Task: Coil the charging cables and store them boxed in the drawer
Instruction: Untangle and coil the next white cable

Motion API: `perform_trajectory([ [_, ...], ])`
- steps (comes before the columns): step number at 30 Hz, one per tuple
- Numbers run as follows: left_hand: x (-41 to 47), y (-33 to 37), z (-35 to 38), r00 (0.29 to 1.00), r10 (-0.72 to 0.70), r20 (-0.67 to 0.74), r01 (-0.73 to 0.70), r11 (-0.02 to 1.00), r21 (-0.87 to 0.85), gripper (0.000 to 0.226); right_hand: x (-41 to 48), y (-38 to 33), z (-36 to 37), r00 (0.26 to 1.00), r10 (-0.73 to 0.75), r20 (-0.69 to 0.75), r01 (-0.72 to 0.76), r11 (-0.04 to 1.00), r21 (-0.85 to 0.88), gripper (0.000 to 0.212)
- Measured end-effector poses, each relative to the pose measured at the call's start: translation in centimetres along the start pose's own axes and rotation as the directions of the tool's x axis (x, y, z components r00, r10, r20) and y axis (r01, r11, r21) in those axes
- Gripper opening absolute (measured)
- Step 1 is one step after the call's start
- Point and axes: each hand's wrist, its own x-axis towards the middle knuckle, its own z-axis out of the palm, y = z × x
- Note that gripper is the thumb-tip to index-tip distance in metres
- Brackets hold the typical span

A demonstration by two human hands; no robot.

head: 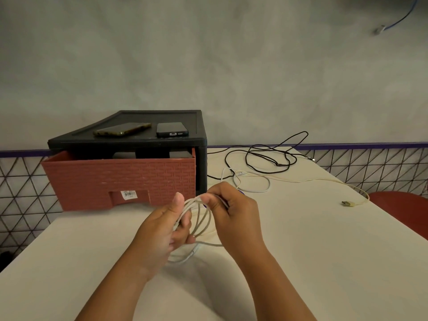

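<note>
I have the coiled pale grey charging cable (202, 220) gripped in the left hand (166, 228) over the near white table (312, 262). The right hand (234, 205) pinches its top strand. The loose tail (268, 184) trails far-right of that pinch, so the right hand feeds. The open red-brown brick-textured plastic drawer (120, 179) waits far left.

Legible text: none.

One label found: a small white barcode sticker (129, 194), lower centre-left of the frame. It is stuck in the upper part of the cut-out handle recess in the front of the red-brown drawer (120, 177). Black bars run across the middle of the sticker. There are faint lines of print above and below the bars, too small and blurred to read. The sticker sits slightly tilted.
</note>
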Motion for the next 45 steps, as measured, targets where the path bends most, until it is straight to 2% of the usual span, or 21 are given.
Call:
perform_trajectory([
  [5, 0.3, -0.1, -1.2, 0.991, 0.002, 0.133, 0.033, 0.965, -0.259, 0.059, 0.4, 0.2, -0.7, 0.994, 0.091, -0.055, -0.087, 0.994, 0.069, 0.014],
  [9, 0.6, 0.0, -1.7, 0.982, -0.013, 0.188, 0.093, 0.901, -0.423, 0.056, 0.6, 0.2, -1.2, 0.976, 0.205, -0.073, -0.195, 0.973, 0.119, 0.029],
  [12, 1.0, -0.2, -2.3, 0.972, 0.036, 0.234, 0.098, 0.838, -0.536, 0.048, 0.8, 0.5, -1.6, 0.963, 0.252, -0.095, -0.236, 0.960, 0.152, 0.026],
  [14, 1.8, -0.9, -2.9, 0.907, 0.125, 0.402, 0.196, 0.720, -0.666, 0.036, 0.9, 0.7, -1.7, 0.953, 0.275, -0.125, -0.251, 0.952, 0.176, 0.024],
  [15, 2.1, -0.9, -2.9, 0.837, 0.178, 0.517, 0.290, 0.656, -0.696, 0.039, 1.0, 0.8, -1.7, 0.949, 0.286, -0.136, -0.259, 0.948, 0.187, 0.023],
  [16, 2.1, -1.1, -3.0, 0.814, 0.207, 0.542, 0.316, 0.626, -0.713, 0.050, 1.0, 0.9, -1.7, 0.944, 0.298, -0.139, -0.269, 0.943, 0.197, 0.022],
  [18, 2.1, -1.6, -3.3, 0.846, 0.207, 0.491, 0.256, 0.649, -0.716, 0.060, 1.0, 0.9, -1.5, 0.940, 0.317, -0.127, -0.288, 0.935, 0.208, 0.022],
  [22, 2.3, -1.8, -3.7, 0.807, 0.290, 0.514, 0.239, 0.637, -0.733, 0.063, 0.9, 0.8, -0.9, 0.932, 0.345, -0.112, -0.313, 0.921, 0.230, 0.025],
  [27, 2.0, -1.4, -3.7, 0.812, 0.268, 0.519, 0.241, 0.656, -0.716, 0.061, 0.9, -0.3, -1.0, 0.920, 0.326, -0.215, -0.215, 0.883, 0.418, 0.023],
  [30, 2.0, -1.2, -3.8, 0.841, 0.256, 0.476, 0.205, 0.665, -0.718, 0.061, 0.9, -0.2, -1.5, 0.916, 0.323, -0.237, -0.201, 0.882, 0.425, 0.022],
  [34, 1.8, -1.3, -3.9, 0.864, 0.244, 0.441, 0.195, 0.644, -0.739, 0.057, 0.9, 0.5, -1.4, 0.935, 0.321, -0.152, -0.282, 0.932, 0.229, 0.024],
  [38, 1.7, -1.2, -4.5, 0.911, 0.184, 0.369, 0.178, 0.632, -0.754, 0.052, 0.7, 1.3, -1.0, 0.949, 0.305, 0.075, -0.296, 0.948, -0.117, 0.014],
  [40, 1.8, -1.3, -5.1, 0.935, 0.167, 0.311, 0.136, 0.645, -0.752, 0.053, 0.5, 1.5, -0.7, 0.923, 0.307, 0.234, -0.248, 0.936, -0.250, 0.013],
  [42, 1.8, -1.1, -5.6, 0.967, 0.152, 0.205, 0.039, 0.706, -0.707, 0.055, 0.2, 1.4, -0.4, 0.870, 0.309, 0.384, -0.195, 0.931, -0.308, 0.014],
  [45, 2.0, -0.3, -4.5, 0.961, 0.256, 0.109, -0.130, 0.760, -0.636, 0.043, -0.1, 0.7, 0.0, 0.804, 0.276, 0.526, -0.118, 0.942, -0.315, 0.016],
])
